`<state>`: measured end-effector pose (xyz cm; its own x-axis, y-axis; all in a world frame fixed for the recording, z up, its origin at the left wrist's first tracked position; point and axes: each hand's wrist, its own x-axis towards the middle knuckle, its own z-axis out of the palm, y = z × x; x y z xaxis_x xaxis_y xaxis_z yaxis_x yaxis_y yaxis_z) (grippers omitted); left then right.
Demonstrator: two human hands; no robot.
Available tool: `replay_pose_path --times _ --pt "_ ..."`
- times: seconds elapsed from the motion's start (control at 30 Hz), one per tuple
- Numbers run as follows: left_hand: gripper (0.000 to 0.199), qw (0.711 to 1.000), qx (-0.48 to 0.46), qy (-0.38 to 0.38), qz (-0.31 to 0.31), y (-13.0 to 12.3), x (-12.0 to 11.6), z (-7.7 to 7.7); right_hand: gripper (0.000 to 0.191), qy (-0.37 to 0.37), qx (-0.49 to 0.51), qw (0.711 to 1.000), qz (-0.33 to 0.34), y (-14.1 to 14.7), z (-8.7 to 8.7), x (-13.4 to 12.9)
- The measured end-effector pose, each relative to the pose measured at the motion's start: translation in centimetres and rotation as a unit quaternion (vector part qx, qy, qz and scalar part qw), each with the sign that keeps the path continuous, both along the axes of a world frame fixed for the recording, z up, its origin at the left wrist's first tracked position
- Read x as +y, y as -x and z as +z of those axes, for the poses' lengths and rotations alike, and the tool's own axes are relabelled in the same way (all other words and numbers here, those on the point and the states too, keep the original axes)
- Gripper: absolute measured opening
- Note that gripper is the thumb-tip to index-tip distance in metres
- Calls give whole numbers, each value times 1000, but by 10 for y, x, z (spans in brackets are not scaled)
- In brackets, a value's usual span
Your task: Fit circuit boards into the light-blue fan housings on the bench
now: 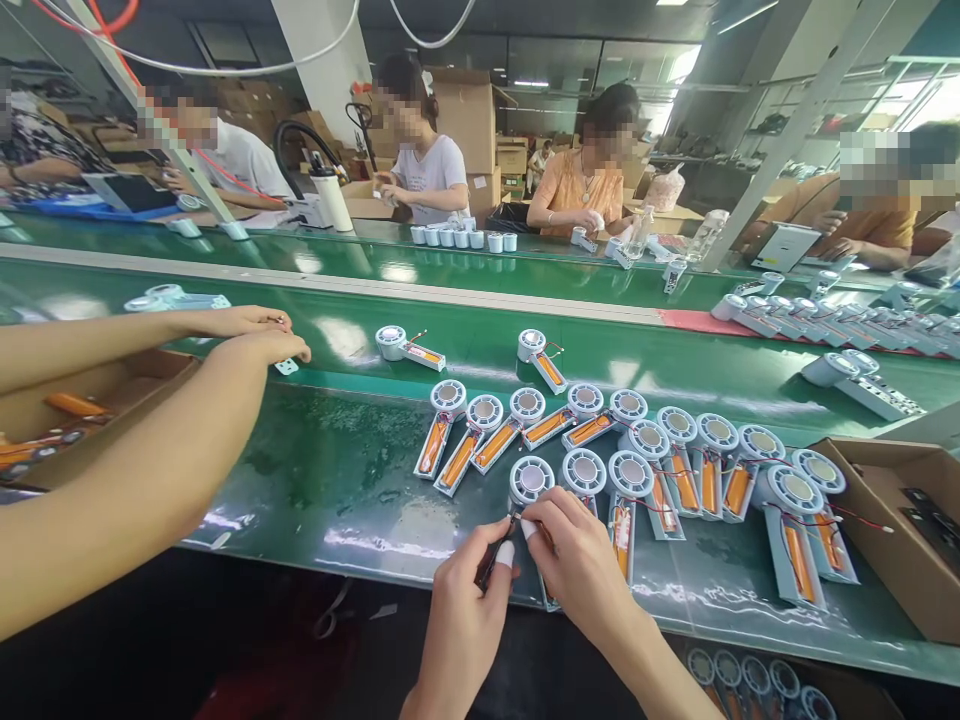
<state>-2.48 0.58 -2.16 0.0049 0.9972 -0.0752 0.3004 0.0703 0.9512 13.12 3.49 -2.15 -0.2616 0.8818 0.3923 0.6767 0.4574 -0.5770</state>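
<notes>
My left hand [472, 590] is closed around a small black part [491, 566], held just over the table's front edge. Fingertips of my right hand [576, 560] pinch together at the upper end of that part; what they grip is too small to make out. White covers sit on a finger or thumb of each hand. Right behind my hands lies a pale blue handheld fan half [532, 482], its handle partly hidden by my right hand. Several more open fan halves [651, 440], with orange batteries and thin red and black wires, lie around it.
A cardboard box [885, 540] with black parts stands at right. At left, a co-worker's arms [202, 400] reach across above another box [142, 395] holding orange batteries. The green conveyor [465, 310] carries fan pieces; co-workers sit beyond it. More fan parts [757, 680] lie below the table edge.
</notes>
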Motion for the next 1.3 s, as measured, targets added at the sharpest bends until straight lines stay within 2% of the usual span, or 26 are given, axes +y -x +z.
replay_pose_path --times 0.17,0.3,0.4,0.6,0.7,0.77,0.83,0.9,0.97,1.07,1.2,1.3 --pt "35 996 -54 40 -49 14 12 6 19 137 96 984 57 -14 14 9" --pt "29 992 -79 44 -86 22 19 8 22 181 89 973 108 -20 28 14" --pt "25 991 -76 37 -102 24 21 7 20 193 92 971 109 -17 28 14" --pt "23 991 -87 56 -86 22 20 3 18 161 76 983 54 -12 22 7" --pt "27 993 -83 75 -47 20 19 -1 29 103 23 994 22 -23 29 -6" --pt "34 992 -76 92 -30 19 18 -2 37 71 -47 996 -3 -32 33 -17" --pt "41 991 -72 108 -35 19 17 -2 44 62 -139 988 5 -39 35 -28" --pt "46 987 -80 128 -51 19 16 -1 49 60 -219 973 42 -41 37 -34" --pt "53 982 -98 149 -67 19 15 -1 43 59 -256 962 73 -40 38 -34" --pt "59 974 -120 171 -87 17 12 -3 29 39 -239 967 73 -39 40 -26" --pt "60 971 -131 173 -101 13 9 -6 32 -28 -175 982 59 -39 35 -14" --pt "56 975 -104 164 -104 10 8 -5 32 -13 -97 994 38 -31 27 -6"
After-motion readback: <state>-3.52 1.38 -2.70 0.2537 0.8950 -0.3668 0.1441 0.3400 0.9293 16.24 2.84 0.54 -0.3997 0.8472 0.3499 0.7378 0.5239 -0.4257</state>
